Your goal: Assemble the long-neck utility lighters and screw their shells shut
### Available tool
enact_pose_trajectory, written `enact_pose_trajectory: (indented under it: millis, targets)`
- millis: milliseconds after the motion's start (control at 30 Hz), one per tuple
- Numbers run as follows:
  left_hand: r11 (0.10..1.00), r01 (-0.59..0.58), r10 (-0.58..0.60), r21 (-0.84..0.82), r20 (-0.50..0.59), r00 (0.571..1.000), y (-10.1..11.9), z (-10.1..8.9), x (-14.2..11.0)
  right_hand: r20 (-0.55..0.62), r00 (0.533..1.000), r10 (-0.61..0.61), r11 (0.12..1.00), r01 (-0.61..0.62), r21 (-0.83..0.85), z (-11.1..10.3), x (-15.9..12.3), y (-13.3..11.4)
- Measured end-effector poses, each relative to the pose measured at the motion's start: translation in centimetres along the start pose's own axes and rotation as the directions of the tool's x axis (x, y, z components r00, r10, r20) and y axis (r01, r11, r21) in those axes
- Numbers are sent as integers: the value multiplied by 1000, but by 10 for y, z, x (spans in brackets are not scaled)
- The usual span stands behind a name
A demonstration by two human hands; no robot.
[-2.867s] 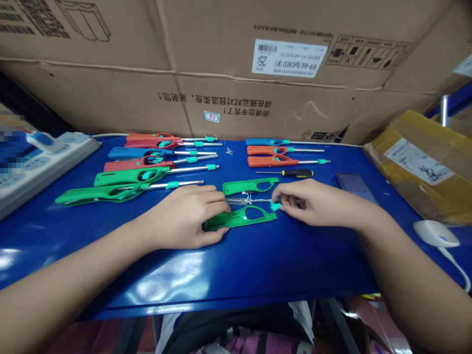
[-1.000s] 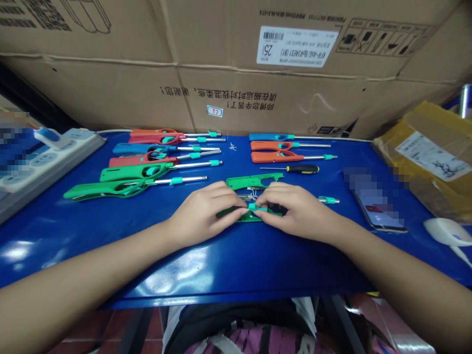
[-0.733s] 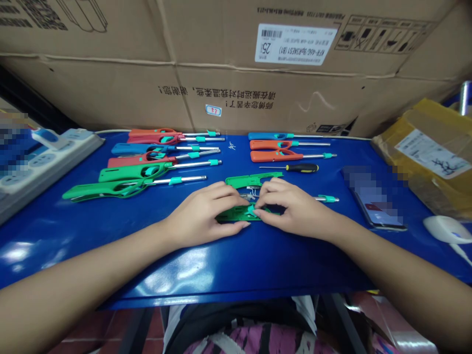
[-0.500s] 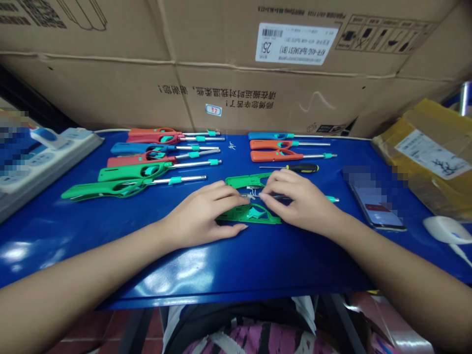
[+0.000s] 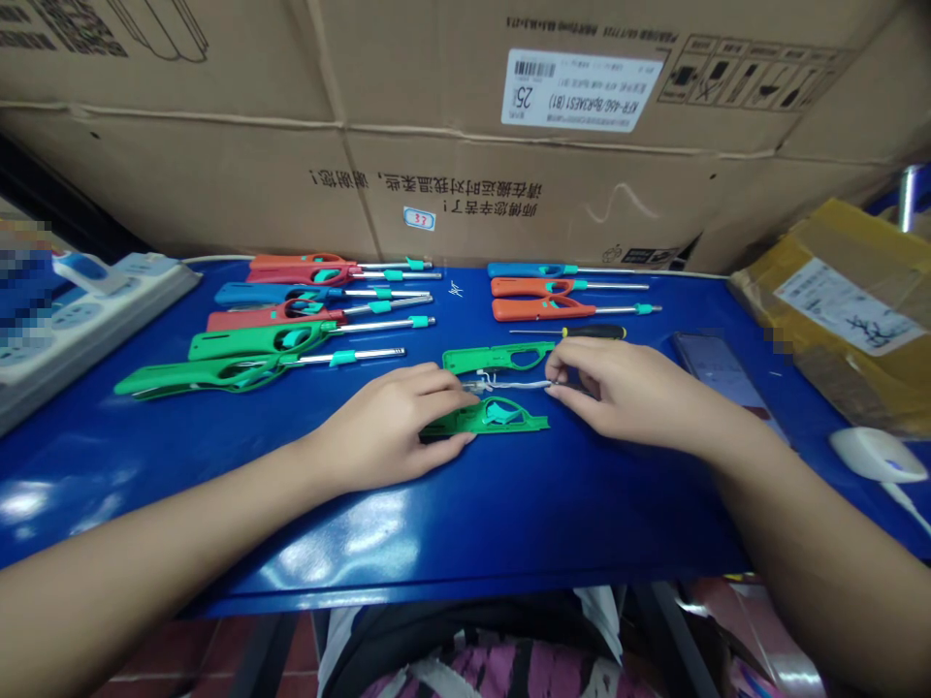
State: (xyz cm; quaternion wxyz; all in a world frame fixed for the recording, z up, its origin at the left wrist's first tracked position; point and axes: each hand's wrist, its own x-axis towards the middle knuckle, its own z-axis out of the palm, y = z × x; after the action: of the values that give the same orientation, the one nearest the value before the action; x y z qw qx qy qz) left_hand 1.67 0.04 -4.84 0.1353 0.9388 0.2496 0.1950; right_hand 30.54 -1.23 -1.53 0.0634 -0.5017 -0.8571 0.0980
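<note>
Head view: a green lighter shell (image 5: 486,418) is pinned flat on the blue table (image 5: 509,504) by the left hand (image 5: 389,427), fingers pressed down on its end. A thin metal tube (image 5: 513,385) is pinched by the right hand (image 5: 626,393) just behind it, with another green shell half (image 5: 495,358) lying beyond.

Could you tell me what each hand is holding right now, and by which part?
The left hand pins the near green lighter shell at its handle end. The right hand pinches the thin metal tube at its right end.
</note>
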Motion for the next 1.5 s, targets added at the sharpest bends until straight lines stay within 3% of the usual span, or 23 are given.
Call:
enact_pose_trajectory:
  millis: [167,233,333,467,767,1033,1500]
  targets:
    - [1000,16,-16,-14,-3,1000,-1,1,0,-180,982,-50,969,91,229,-6,0,-8]
    - [1000,14,-14,-15,-2,1000,-2,2,0,-131,985,-108,962,137,238,-6,-1,-8]
    - [1000,13,-13,-15,-9,1000,-2,3,0,59,982,-179,961,162,223,-4,1,-5]
    - [1000,11,-12,-15,-24,1000,-3,3,0,181,969,-170,965,127,229,-1,3,1]
    - [999,19,-20,-28,-29,999,-3,2,-1,220,959,-177,974,138,178,-6,-1,11]
    - [1000,28,-28,-8,-21,999,-3,3,0,150,957,-247,957,217,195,-2,2,6]
    - [998,57,-58,-22,-32,998,-5,6,0,170,959,-227,968,241,-67,-3,-3,-3]
